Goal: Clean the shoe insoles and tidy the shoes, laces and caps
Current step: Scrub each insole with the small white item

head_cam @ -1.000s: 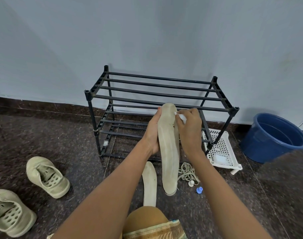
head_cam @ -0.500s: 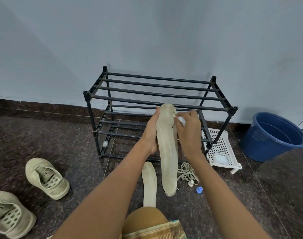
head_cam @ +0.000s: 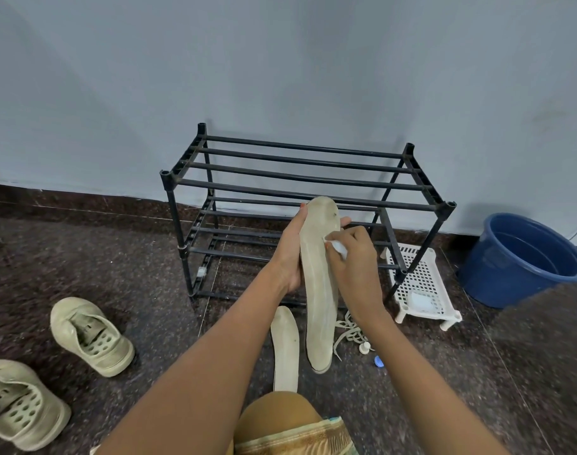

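**Both hands on one insole, white wad against its edge**

The left hand (head_cam: 288,254) grips a long pale insole (head_cam: 320,290) from behind. Its thumb lies up the insole's left edge and its fingertips (head_cam: 345,221) curl round to show at the right edge. The insole stands nearly upright in front of the black shoe rack (head_cam: 300,185), with its top end near the rack's upper front bar. Whether its bottom end touches the floor (head_cam: 149,274) cannot be told.

The right hand (head_cam: 356,270) is curled tight, pinching a small white wad (head_cam: 339,247), cloth or tissue, too blurred to tell which. The wad is pressed to the insole's right edge, in its upper half.

A second insole (head_cam: 285,349) lies flat on the floor just left of the held one. A heap of laces (head_cam: 349,330) lies to the right, below the right wrist. Beside the laces are a white cap (head_cam: 364,348) and a blue cap (head_cam: 379,361).

Two pale shoes lie well apart from the hands toward the floor's left edge, the nearer shoe (head_cam: 14,405) at the lower left corner and the farther shoe (head_cam: 90,336) above it. Neither has laces.

A white slotted tray (head_cam: 418,280) stands against the rack's right legs. A blue bucket (head_cam: 523,257) stands by the wall at the right.
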Demonstrator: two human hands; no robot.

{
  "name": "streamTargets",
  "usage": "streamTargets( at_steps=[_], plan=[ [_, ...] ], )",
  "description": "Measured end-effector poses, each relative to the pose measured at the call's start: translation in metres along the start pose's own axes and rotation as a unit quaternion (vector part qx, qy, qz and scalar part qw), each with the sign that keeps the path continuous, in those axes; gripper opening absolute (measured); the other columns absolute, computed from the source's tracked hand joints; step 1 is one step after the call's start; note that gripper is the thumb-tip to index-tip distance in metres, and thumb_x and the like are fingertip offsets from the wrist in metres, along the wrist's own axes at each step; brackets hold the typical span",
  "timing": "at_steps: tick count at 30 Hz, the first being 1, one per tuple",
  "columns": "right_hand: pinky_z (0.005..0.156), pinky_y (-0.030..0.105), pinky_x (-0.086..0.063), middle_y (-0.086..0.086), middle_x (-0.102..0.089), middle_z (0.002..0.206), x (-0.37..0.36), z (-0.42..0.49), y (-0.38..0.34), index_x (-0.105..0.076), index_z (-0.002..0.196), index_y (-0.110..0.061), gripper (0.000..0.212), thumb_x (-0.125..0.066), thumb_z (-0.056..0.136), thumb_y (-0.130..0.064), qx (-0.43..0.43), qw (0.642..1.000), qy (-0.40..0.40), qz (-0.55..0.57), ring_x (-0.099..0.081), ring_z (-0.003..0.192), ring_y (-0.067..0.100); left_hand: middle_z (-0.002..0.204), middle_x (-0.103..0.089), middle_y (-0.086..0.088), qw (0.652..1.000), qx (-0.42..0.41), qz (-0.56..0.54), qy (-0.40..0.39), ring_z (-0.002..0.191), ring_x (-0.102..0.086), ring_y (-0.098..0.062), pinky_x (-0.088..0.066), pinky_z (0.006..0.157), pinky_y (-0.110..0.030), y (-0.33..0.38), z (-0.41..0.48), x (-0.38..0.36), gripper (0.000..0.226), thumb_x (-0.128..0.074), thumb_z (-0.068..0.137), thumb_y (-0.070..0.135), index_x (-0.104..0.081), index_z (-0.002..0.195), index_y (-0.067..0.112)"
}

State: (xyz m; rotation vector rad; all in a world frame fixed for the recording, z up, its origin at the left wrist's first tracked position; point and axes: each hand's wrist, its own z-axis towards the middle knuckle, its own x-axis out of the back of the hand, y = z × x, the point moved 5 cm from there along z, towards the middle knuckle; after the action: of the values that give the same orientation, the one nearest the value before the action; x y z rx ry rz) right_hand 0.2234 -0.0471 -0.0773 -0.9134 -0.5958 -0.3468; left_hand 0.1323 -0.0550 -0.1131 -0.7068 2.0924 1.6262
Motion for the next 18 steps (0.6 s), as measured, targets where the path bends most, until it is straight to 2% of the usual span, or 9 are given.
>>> streamTargets(
  at_steps=[2,4,8,13,15,17,18],
  plan=[
    [0.074,0.017,-0.036,0.000,-0.046,0.091,0.004,0.007,0.001,-0.066,0.098,-0.003,0.015,-0.056,0.086,-0.003,0.000,1.000,0.008,0.002,-0.050,0.092,0.018,0.105,-0.069,-0.009,1.000,-0.004,0.003,0.003,0.087,-0.066,-0.020,-0.052,0.077,-0.031,0.001,0.001,0.001,0.070,-0.025,0.093,0.061,-0.061,0.120,0.008],
    [0.071,0.013,-0.032,0.000,-0.046,0.091,0.008,0.018,-0.001,-0.066,0.098,-0.003,0.015,-0.056,0.087,-0.005,0.004,1.000,0.016,-0.003,-0.049,0.091,0.017,0.081,-0.070,-0.006,1.000,-0.011,0.004,0.011,0.068,-0.066,-0.017,-0.051,0.064,-0.028,0.001,0.003,0.004,0.061,-0.030,0.093,0.060,-0.065,0.106,0.011],
    [0.069,0.015,-0.031,0.001,-0.044,0.088,0.014,0.035,-0.004,-0.066,0.099,-0.003,0.015,-0.057,0.087,-0.006,0.011,0.999,0.031,-0.013,-0.050,0.086,0.019,0.082,-0.067,-0.008,1.000,-0.019,0.001,0.020,0.070,-0.063,-0.019,-0.049,0.065,-0.030,0.002,0.002,0.004,0.059,-0.033,0.092,0.060,-0.066,0.103,0.012],
    [0.070,0.014,-0.034,0.004,-0.048,0.089,0.011,0.026,-0.006,-0.066,0.099,-0.002,0.015,-0.057,0.087,-0.005,0.032,0.999,0.009,-0.023,-0.050,0.088,0.020,0.079,-0.067,-0.006,1.000,-0.011,-0.002,0.021,0.066,-0.063,-0.018,-0.051,0.062,-0.029,0.002,0.001,0.005,0.061,-0.032,0.092,0.061,-0.064,0.104,0.011],
    [0.075,0.022,-0.039,0.009,-0.053,0.094,0.003,0.014,-0.005,-0.066,0.100,-0.002,0.016,-0.057,0.087,-0.005,0.033,0.999,-0.015,-0.028,-0.051,0.093,0.022,0.093,-0.071,-0.007,1.000,-0.015,-0.009,0.023,0.082,-0.067,-0.020,-0.052,0.076,-0.033,0.002,-0.001,0.004,0.067,-0.027,0.092,0.062,-0.063,0.113,0.010],
    [0.074,0.024,-0.039,0.011,-0.055,0.096,-0.004,0.004,-0.005,-0.066,0.101,-0.004,0.017,-0.057,0.087,-0.006,0.034,0.998,-0.034,-0.033,-0.051,0.094,0.022,0.122,-0.063,-0.010,1.000,-0.015,-0.017,0.008,0.110,-0.059,-0.025,-0.042,0.101,-0.039,0.002,0.000,0.004,0.074,-0.022,0.092,0.063,-0.056,0.127,0.007],
    [0.073,0.024,-0.038,0.011,-0.055,0.096,-0.006,0.001,-0.005,-0.065,0.101,-0.005,0.017,-0.056,0.087,-0.007,0.034,0.998,-0.038,-0.036,-0.050,0.094,0.022,0.128,-0.059,-0.011,1.000,-0.015,-0.017,-0.001,0.115,-0.056,-0.026,-0.038,0.105,-0.041,0.002,0.001,0.004,0.076,-0.021,0.092,0.064,-0.055,0.129,0.007]
  ],
)
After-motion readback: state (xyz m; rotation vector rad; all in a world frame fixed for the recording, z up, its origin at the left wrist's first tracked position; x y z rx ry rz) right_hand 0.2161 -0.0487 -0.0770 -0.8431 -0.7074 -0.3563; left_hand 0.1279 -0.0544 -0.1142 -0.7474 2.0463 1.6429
